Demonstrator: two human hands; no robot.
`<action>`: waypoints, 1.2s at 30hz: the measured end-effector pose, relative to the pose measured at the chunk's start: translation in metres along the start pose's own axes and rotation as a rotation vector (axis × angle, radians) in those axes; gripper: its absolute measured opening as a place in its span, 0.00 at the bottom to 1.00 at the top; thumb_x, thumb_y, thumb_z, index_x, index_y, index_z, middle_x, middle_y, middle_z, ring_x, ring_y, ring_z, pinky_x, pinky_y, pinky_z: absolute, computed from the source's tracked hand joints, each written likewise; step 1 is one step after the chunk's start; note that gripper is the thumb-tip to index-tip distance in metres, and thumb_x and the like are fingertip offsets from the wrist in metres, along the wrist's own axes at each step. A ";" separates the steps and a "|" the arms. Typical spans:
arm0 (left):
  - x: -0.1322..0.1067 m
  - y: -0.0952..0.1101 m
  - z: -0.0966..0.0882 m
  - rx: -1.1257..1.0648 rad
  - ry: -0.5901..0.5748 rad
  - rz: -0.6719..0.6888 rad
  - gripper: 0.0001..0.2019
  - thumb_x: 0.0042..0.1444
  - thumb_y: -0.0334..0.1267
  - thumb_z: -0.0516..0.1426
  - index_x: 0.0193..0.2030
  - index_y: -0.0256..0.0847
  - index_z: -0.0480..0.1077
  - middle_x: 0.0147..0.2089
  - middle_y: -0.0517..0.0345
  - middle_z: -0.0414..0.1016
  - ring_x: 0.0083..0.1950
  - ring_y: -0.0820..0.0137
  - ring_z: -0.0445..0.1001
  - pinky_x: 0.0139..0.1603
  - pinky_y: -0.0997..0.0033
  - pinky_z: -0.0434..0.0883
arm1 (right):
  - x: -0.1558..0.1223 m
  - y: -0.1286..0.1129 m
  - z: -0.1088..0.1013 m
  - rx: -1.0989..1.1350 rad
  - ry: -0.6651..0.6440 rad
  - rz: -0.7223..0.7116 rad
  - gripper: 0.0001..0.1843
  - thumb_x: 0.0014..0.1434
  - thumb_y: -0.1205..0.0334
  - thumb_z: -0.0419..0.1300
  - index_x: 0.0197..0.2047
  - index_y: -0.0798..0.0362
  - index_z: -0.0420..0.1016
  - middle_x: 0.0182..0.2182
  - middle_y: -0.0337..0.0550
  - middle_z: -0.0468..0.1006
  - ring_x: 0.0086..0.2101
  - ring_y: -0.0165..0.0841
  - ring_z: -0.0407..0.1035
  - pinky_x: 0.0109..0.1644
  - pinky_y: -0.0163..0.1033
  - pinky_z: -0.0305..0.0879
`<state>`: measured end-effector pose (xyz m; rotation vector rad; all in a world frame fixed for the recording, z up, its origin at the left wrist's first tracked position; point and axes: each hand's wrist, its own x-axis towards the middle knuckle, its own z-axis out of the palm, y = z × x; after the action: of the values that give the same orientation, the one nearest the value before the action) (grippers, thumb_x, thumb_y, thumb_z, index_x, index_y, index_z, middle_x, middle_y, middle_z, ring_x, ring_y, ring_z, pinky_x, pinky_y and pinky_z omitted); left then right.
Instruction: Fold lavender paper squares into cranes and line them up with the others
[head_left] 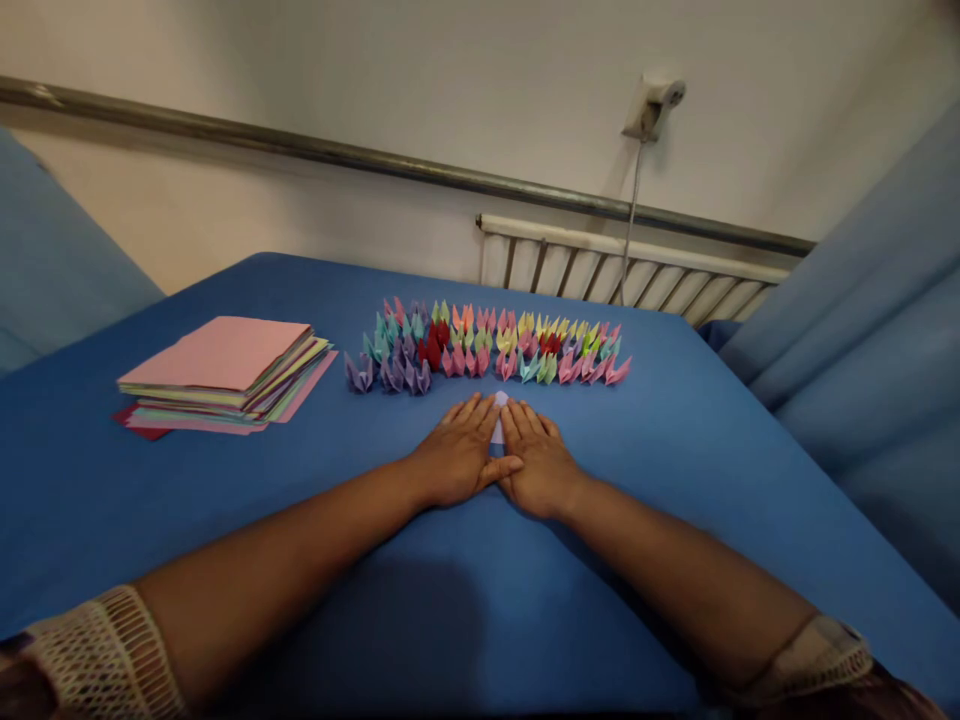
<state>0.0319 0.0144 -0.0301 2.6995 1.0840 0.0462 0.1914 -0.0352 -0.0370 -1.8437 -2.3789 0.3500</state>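
Note:
A small pale lilac piece of folded paper (498, 432) lies on the blue-covered table, mostly hidden under my hands. My left hand (459, 450) presses flat over its left side, fingers stretched forward, its thumb crossing onto the other hand. Over the right side lies my right hand (538, 455), also flat with straight fingers. Just beyond the fingertips stand rows of folded paper cranes (480, 345) in purple, teal, red, pink, yellow and green.
On the left sits a stack of coloured paper squares (217, 355), pink on top. Behind the blue table (615, 620) are a wall pipe (375, 165), a white radiator (570, 265) and a socket with a plugged-in cord (646, 108). Blue curtains (885, 330) hang at both sides.

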 end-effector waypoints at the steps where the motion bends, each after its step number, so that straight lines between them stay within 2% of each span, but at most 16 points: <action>1: -0.004 -0.002 -0.002 0.023 -0.020 -0.009 0.46 0.60 0.66 0.42 0.71 0.27 0.45 0.74 0.34 0.40 0.74 0.48 0.39 0.70 0.49 0.43 | 0.000 0.001 0.000 -0.010 0.010 0.024 0.40 0.65 0.49 0.45 0.71 0.68 0.44 0.70 0.60 0.43 0.68 0.49 0.38 0.68 0.54 0.38; 4: -0.017 -0.005 -0.008 0.080 -0.082 -0.035 0.49 0.57 0.68 0.43 0.71 0.25 0.45 0.73 0.31 0.38 0.74 0.45 0.38 0.70 0.47 0.42 | 0.001 0.007 0.001 -0.047 0.052 0.102 0.38 0.67 0.48 0.41 0.70 0.70 0.47 0.69 0.63 0.47 0.68 0.50 0.40 0.67 0.56 0.40; 6: -0.026 -0.003 -0.010 0.102 -0.084 -0.038 0.50 0.56 0.69 0.45 0.71 0.26 0.46 0.73 0.30 0.38 0.74 0.44 0.37 0.70 0.46 0.43 | 0.002 0.010 0.003 -0.067 0.082 0.128 0.38 0.68 0.48 0.41 0.70 0.70 0.48 0.69 0.64 0.49 0.68 0.50 0.41 0.67 0.57 0.41; 9: -0.032 0.003 -0.010 0.117 -0.055 0.046 0.48 0.55 0.69 0.46 0.71 0.31 0.48 0.74 0.35 0.37 0.74 0.46 0.35 0.70 0.46 0.41 | 0.003 0.012 0.005 -0.077 0.107 0.142 0.37 0.68 0.48 0.41 0.69 0.69 0.49 0.69 0.63 0.50 0.68 0.49 0.42 0.66 0.56 0.42; 12: -0.033 0.009 -0.011 0.114 -0.103 0.112 0.47 0.55 0.68 0.47 0.71 0.34 0.49 0.75 0.38 0.38 0.75 0.48 0.35 0.70 0.46 0.42 | 0.004 0.012 0.007 -0.082 0.116 0.153 0.36 0.68 0.49 0.41 0.69 0.68 0.50 0.69 0.62 0.50 0.67 0.49 0.44 0.66 0.56 0.42; 17: -0.038 0.014 -0.023 0.185 -0.155 0.015 0.48 0.53 0.68 0.50 0.69 0.28 0.54 0.73 0.32 0.45 0.73 0.40 0.38 0.67 0.37 0.43 | 0.003 0.013 0.006 -0.092 0.123 0.157 0.34 0.67 0.55 0.42 0.69 0.67 0.49 0.69 0.60 0.50 0.67 0.47 0.44 0.66 0.55 0.43; 20: -0.045 0.015 -0.034 0.270 -0.159 -0.107 0.47 0.53 0.68 0.51 0.64 0.23 0.62 0.69 0.25 0.52 0.71 0.35 0.45 0.62 0.34 0.49 | 0.003 0.013 0.006 -0.095 0.128 0.165 0.33 0.66 0.57 0.43 0.69 0.68 0.49 0.69 0.60 0.50 0.67 0.47 0.44 0.66 0.54 0.43; 22: -0.049 0.015 -0.042 0.325 -0.149 -0.184 0.44 0.53 0.67 0.52 0.56 0.21 0.70 0.64 0.20 0.60 0.65 0.33 0.56 0.58 0.38 0.57 | 0.004 0.012 0.006 -0.094 0.135 0.168 0.33 0.65 0.58 0.43 0.69 0.68 0.50 0.69 0.60 0.51 0.67 0.47 0.45 0.66 0.54 0.43; 24: -0.049 0.013 -0.049 0.355 -0.128 -0.236 0.39 0.54 0.66 0.52 0.45 0.22 0.76 0.56 0.21 0.69 0.57 0.37 0.67 0.53 0.44 0.62 | 0.004 0.013 0.006 -0.086 0.140 0.173 0.33 0.64 0.59 0.44 0.69 0.67 0.51 0.68 0.60 0.52 0.67 0.47 0.46 0.66 0.54 0.44; 26: -0.046 0.010 -0.051 0.340 -0.061 -0.231 0.34 0.58 0.62 0.50 0.41 0.26 0.77 0.48 0.28 0.74 0.51 0.43 0.71 0.51 0.49 0.64 | 0.006 0.013 0.006 -0.065 0.154 0.177 0.32 0.64 0.60 0.45 0.68 0.66 0.52 0.68 0.59 0.53 0.66 0.47 0.47 0.65 0.53 0.44; 27: -0.043 0.008 -0.050 0.309 -0.002 -0.204 0.31 0.60 0.59 0.50 0.43 0.27 0.76 0.47 0.32 0.75 0.50 0.46 0.71 0.51 0.50 0.64 | 0.006 0.014 0.006 -0.049 0.166 0.180 0.32 0.63 0.61 0.45 0.68 0.66 0.52 0.68 0.58 0.54 0.66 0.46 0.47 0.65 0.53 0.45; 29: -0.036 0.003 -0.043 0.196 0.136 -0.121 0.26 0.62 0.52 0.51 0.54 0.30 0.70 0.51 0.38 0.74 0.53 0.51 0.70 0.54 0.54 0.64 | 0.008 0.016 0.004 -0.003 0.191 0.185 0.32 0.62 0.62 0.46 0.68 0.63 0.53 0.67 0.56 0.57 0.65 0.45 0.49 0.65 0.52 0.46; 31: -0.028 -0.004 -0.032 0.067 0.238 -0.086 0.29 0.62 0.50 0.52 0.63 0.30 0.61 0.58 0.38 0.70 0.57 0.53 0.68 0.58 0.56 0.63 | 0.010 0.019 0.002 0.065 0.211 0.193 0.32 0.61 0.64 0.47 0.68 0.61 0.53 0.65 0.56 0.60 0.64 0.44 0.52 0.65 0.50 0.47; 36: -0.014 -0.016 -0.010 -0.197 0.264 -0.100 0.32 0.57 0.49 0.57 0.65 0.36 0.58 0.56 0.46 0.72 0.55 0.55 0.69 0.57 0.55 0.66 | 0.016 0.025 0.000 0.259 0.289 0.176 0.29 0.59 0.66 0.48 0.65 0.59 0.59 0.57 0.53 0.71 0.57 0.42 0.63 0.63 0.48 0.52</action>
<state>0.0097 0.0185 -0.0229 2.5075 1.2142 0.4784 0.2107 -0.0139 -0.0445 -1.8428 -1.8943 0.3605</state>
